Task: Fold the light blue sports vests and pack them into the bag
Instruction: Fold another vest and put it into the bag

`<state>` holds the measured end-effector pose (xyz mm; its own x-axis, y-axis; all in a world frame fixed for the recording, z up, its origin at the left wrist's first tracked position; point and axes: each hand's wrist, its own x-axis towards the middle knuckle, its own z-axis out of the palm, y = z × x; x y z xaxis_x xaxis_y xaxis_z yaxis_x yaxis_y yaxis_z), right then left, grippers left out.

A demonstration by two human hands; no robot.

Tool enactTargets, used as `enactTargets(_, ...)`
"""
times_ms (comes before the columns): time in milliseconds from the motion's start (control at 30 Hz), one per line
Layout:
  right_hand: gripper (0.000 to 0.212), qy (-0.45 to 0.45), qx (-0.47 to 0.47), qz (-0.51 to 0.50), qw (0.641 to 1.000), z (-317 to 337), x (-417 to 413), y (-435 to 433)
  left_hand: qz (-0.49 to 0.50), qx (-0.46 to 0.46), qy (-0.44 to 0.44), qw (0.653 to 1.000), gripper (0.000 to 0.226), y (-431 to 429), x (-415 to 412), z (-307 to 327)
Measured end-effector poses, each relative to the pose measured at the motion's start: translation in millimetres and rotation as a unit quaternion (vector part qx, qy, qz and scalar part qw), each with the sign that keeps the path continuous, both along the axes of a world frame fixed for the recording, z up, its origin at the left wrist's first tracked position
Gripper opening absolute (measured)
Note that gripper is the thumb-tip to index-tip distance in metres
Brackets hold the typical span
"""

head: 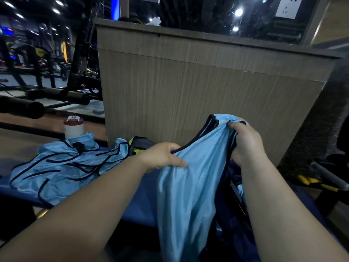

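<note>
- Stage: folding of 1 vest looks barely begun. It hangs loose and full-length between both hands, above the bench, with no crease in it yet.
- Left hand: pinches the dark-trimmed neckline, thumb lying on top of the cloth, fingers curled underneath.
- Right hand: fingers curled tight round a bunched shoulder strap, holding it higher than the left.
- Left to do: a pile of more light blue vests lies crumpled and unfolded on the bench's left end, well apart from the held one. How many, I cannot tell.
- Bag: the dark navy shape under the right forearm is probably it. A sliver of light blue shows inside, so some may be packed already, though that is unclear.
- Surface: a blue padded bench. A yellow-and-grey item sits at its far edge, just beyond the left hand.
- Room: a dim gym. A wood-grain counter stands right behind the bench, a white bottle beside the pile, and black racks on the far left.
</note>
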<state>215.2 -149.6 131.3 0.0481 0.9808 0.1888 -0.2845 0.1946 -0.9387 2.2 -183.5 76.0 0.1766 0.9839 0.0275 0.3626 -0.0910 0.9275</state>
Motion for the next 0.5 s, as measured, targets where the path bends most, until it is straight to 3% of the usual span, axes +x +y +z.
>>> enactTargets(67,0.030,-0.022,0.021,-0.003,1.000,1,3,1,0.017,-0.007,-0.036,0.999,0.028,1,-4,-2)
enactTargets(233,0.019,-0.024,0.043,-0.009,0.999,1,5,3,0.031,-0.057,-0.143,0.988,0.049,3,-11,-14)
enactTargets(400,0.016,-0.021,0.047,-0.021,0.998,-1,5,5,0.046,-0.113,-0.088,0.989,0.032,6,-16,-32)
enactTargets(500,0.013,-0.070,0.052,-0.042,0.995,-8,10,11,0.052,-0.116,-0.135,0.983,0.025,6,-18,-38)
